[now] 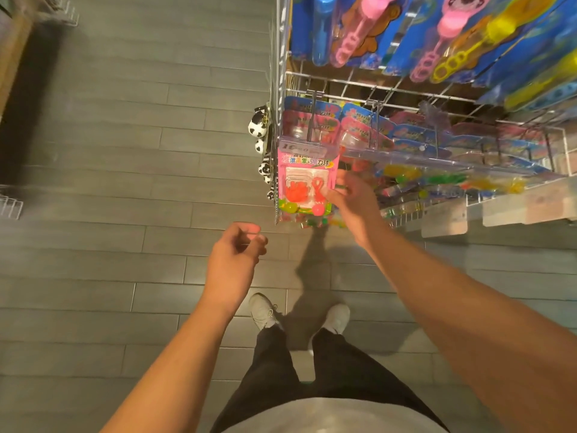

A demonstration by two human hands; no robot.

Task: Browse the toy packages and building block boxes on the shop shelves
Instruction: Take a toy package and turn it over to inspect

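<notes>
A pink blister-card toy package [304, 179] with an orange sticky hand and a small ball hangs at the left end of the wire display rack [343, 78]. My right hand [354, 203] touches its right edge with fingers bent around the side; the grip itself is blurred. More pink and blue packages of the same kind [359, 126] hang on the hooks behind it. My left hand [235, 254] hovers in the air below and left of the package, fingers loosely curled, holding nothing.
Large blue bubble-wand packages [437, 35] fill the rack's upper row. Small panda plush toys [260, 145] hang on the rack's left side. Clear price-tag holders [443, 220] line the lower shelf edge. Grey plank floor [125, 151] lies to the left, with another fixture at the far left.
</notes>
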